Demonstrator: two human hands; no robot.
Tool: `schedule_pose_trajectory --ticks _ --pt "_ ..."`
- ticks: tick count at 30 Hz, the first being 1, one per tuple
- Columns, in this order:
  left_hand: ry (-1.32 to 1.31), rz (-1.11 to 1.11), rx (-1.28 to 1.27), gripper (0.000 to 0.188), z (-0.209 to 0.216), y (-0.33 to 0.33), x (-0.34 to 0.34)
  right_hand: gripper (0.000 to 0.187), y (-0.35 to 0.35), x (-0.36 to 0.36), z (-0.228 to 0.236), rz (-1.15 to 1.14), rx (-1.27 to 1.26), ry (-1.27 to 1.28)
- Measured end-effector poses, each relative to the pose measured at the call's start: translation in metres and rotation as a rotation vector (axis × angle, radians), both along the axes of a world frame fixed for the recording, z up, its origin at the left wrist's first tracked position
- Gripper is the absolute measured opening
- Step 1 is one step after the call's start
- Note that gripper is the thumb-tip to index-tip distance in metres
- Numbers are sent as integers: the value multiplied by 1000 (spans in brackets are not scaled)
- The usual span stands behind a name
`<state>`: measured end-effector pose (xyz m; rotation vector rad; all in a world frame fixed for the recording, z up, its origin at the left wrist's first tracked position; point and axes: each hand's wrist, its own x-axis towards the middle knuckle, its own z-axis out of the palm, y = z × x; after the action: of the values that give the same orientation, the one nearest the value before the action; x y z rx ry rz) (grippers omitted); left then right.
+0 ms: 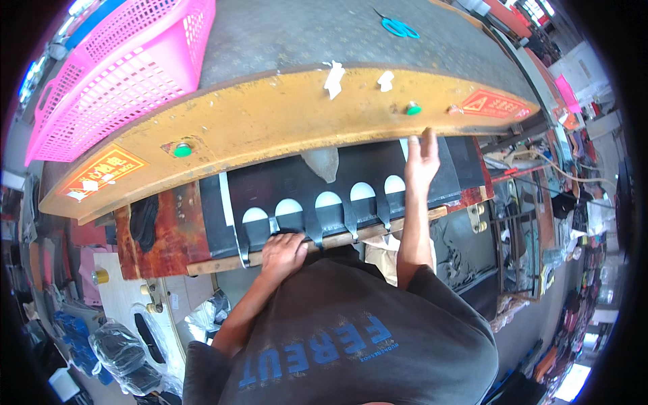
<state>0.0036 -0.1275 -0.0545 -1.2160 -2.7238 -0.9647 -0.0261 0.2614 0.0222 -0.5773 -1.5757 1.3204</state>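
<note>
The black sheet (pixel 266 181) lies on the desk (pixel 189 226), with a row of pale arches (pixel 329 198) along its near part and its far edge hidden behind the beam (pixel 263 111). The left hand (pixel 284 254) is at the near edge, fingers bent over the wooden strip (pixel 223 264); whether it grips or merely rests, I cannot tell. The right hand (pixel 423 160) is raised at the right, loosely open with fingers extended and seemingly empty, just below the right button (pixel 414 109). A grey piece (pixel 321 164) sits at the far middle. Farther out are the basket (pixel 128 74) at far left and scissors (pixel 399 28) at far right. If the beam dropped with fingers beneath, they could be crushed; uneven pressure from the left hand could skew the sheet
</note>
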Motion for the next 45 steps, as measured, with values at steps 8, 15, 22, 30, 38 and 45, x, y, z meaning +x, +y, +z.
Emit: schedule_pose_trajectory --ticks 8,15,22,30,38,45 --pt "123 180 -55 34 4 46 -65 47 -11 1 -29 206 240 -377" --pt "106 228 -94 32 11 53 -66 42 -80 27 -72 543 617 -889" --pt "138 242 -67 32 1 55 -62 51 -83 33 -92 483 589 -743" --pt "-29 194 -142 26 14 35 5 53 -91 78 -56 517 162 -912" --pt "-125 52 339 5 17 45 21 81 -155 25 -60 467 855 -850" --pt "-267 90 442 4 -13 18 88 68 -109 99 -44 771 88 -459"
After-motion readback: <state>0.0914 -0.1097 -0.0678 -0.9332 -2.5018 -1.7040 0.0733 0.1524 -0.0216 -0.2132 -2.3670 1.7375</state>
